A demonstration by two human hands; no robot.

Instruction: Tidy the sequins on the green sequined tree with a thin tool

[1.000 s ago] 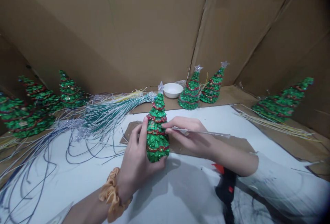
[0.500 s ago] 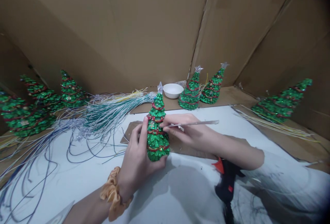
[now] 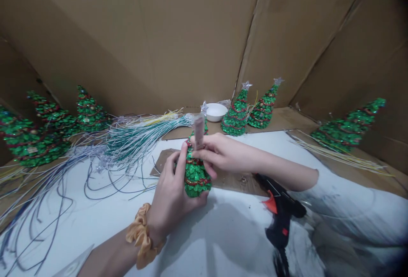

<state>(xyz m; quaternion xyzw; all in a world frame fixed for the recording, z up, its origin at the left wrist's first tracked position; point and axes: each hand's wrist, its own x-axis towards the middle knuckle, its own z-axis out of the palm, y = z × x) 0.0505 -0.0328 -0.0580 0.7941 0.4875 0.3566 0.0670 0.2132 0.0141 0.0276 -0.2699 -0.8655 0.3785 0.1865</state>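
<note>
A small glittery green Christmas tree (image 3: 196,177) with red garlands and a clear star on top stands in front of me. My left hand (image 3: 177,183) is closed around its left side and base. In my right hand (image 3: 219,151) a thin, flat, greyish translucent strip (image 3: 199,132) is pinched, held upright before the upper part of the tree. The right fingers are against or very near the tree's front; whether they touch it I cannot tell. Hand and strip hide part of the upper branches.
A black glue gun (image 3: 280,215) with a red trigger lies at my right on the white board (image 3: 223,226). Bundled wires (image 3: 134,141) spread across the left. Behind are a white bowl (image 3: 216,112) and more trees (image 3: 236,113). Cardboard walls (image 3: 191,47) surround the table.
My right hand has turned the strip from lying sideways to upright and moved slightly up and left. The glue gun shows more now. My left hand keeps its hold on the tree.
</note>
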